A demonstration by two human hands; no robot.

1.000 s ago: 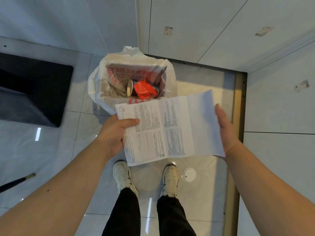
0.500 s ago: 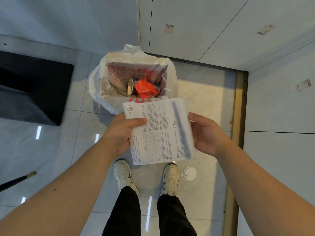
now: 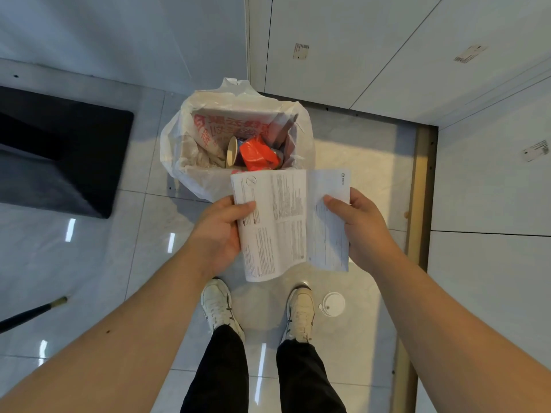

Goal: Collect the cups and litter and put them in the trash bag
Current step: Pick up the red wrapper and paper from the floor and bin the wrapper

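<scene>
Printed paper sheet (image 3: 290, 223) now folded narrower than second ago, gripped at left edge by left hand (image 3: 219, 231), at right edge by right hand (image 3: 362, 231), both closed on it. Sheet held above floor, just before open trash bag (image 3: 179, 150). Cup lid (image 3: 332, 304) unmoved beside right shoe.

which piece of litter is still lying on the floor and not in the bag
The white cup lid, on the tile beside the right shoe. The paper cup and red wrapper are already inside the trash bag.

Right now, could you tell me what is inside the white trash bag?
Inside the trash bag lie a paper cup on its side, a crumpled red wrapper and red-printed packaging. Whatever lies beneath them is covered.
</scene>
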